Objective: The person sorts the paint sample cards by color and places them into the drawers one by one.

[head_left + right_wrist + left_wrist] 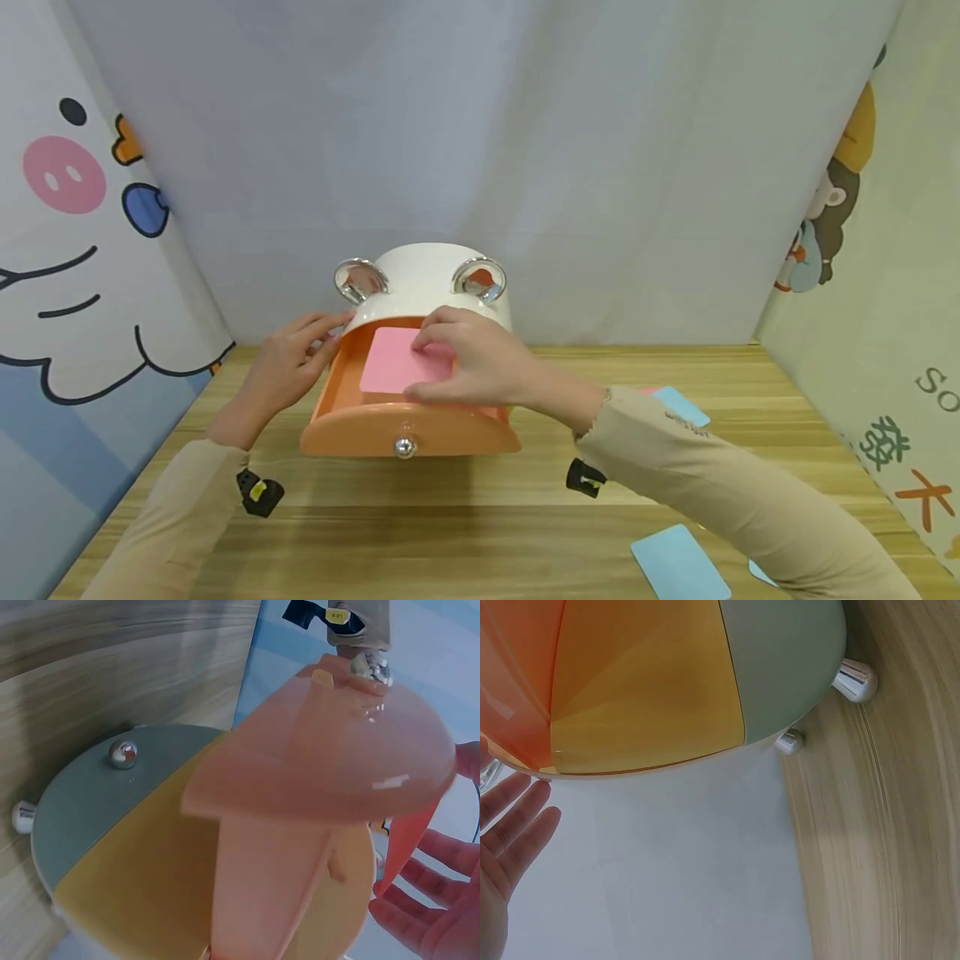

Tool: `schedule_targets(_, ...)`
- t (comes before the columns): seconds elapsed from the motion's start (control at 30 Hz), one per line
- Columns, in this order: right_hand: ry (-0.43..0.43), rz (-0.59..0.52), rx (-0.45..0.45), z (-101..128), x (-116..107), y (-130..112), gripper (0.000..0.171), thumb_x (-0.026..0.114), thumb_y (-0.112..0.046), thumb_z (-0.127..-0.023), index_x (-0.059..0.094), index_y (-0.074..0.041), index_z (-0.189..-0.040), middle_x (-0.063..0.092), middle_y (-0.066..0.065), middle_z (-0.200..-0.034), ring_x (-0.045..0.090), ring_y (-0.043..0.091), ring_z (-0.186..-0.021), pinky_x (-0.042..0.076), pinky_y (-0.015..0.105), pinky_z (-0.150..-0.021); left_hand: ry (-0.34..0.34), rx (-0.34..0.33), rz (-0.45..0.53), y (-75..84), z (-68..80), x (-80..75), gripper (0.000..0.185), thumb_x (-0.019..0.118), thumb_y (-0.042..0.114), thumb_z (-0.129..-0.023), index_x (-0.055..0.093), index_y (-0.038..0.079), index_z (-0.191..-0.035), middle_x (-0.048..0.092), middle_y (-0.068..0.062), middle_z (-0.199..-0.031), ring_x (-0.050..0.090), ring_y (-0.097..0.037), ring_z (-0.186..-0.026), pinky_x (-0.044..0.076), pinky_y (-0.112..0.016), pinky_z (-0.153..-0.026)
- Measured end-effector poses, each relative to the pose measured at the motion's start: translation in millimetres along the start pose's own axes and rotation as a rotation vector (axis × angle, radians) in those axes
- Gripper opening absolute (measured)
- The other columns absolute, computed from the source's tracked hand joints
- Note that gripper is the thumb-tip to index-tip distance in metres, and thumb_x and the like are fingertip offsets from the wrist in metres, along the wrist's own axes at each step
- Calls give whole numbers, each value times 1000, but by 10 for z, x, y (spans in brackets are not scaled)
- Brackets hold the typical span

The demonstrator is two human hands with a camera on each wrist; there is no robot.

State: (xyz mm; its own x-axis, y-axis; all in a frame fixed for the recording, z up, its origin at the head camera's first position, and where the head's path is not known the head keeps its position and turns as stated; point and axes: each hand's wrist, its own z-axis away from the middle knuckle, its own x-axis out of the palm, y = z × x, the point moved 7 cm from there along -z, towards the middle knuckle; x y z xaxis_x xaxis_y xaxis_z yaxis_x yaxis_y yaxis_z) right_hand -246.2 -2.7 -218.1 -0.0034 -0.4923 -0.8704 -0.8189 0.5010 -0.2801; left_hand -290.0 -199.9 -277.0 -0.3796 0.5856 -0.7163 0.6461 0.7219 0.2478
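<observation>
A white rounded cabinet [431, 279] with two chrome ears stands on the table, its orange top drawer [352, 433] pulled out. My right hand [480, 354] pinches a pink card [390, 362] over the drawer, thumb near the front edge and fingers at the far side. The same card [409, 840] shows as a red sliver beside the fingers in the right wrist view. My left hand [288, 358] has its fingertips at the cabinet's left rim, below the left ear. In the left wrist view those fingers [529, 832] extend along the rim. Lower yellow [645, 690] and green [787, 660] fronts are closed.
Right of the cabinet lie blue cards: one [681, 562] near the front, another [681, 406] farther back over a pink edge, and one [761, 573] partly hidden by the right sleeve. A pale curtain [600, 208] hangs behind the wooden table [375, 542].
</observation>
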Motion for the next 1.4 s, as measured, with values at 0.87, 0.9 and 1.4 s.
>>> schedule_targets(0.87, -22, -52, 96, 101, -127, 231, 48, 70, -34, -77, 60, -5, -114, 57, 6, -116, 48, 19, -113, 39, 33, -98, 16, 16, 12, 1, -6, -4, 32, 58, 3, -87, 60, 5, -119, 60, -11, -101, 61, -22, -73, 55, -36, -59)
schedule_targets(0.9, -17, -78, 110, 169, -177, 301, 49, 70, -33, -78, 59, -4, -115, 56, 7, -117, 48, 22, -114, 39, 36, -98, 18, 18, 14, 1, -7, -4, 32, 58, 3, -87, 60, 5, -119, 60, -11, -101, 61, -22, -73, 55, -36, -59)
schedule_targets(1.4, 10, -127, 518, 1703, -260, 2159, 51, 64, -23, -84, 50, 9, -122, 50, 26, -121, 44, 42, -112, 40, 54, -91, 20, 18, 12, 1, -3, -1, 33, 58, 3, -87, 59, 5, -120, 61, -11, -101, 62, -22, -74, 55, -37, -59)
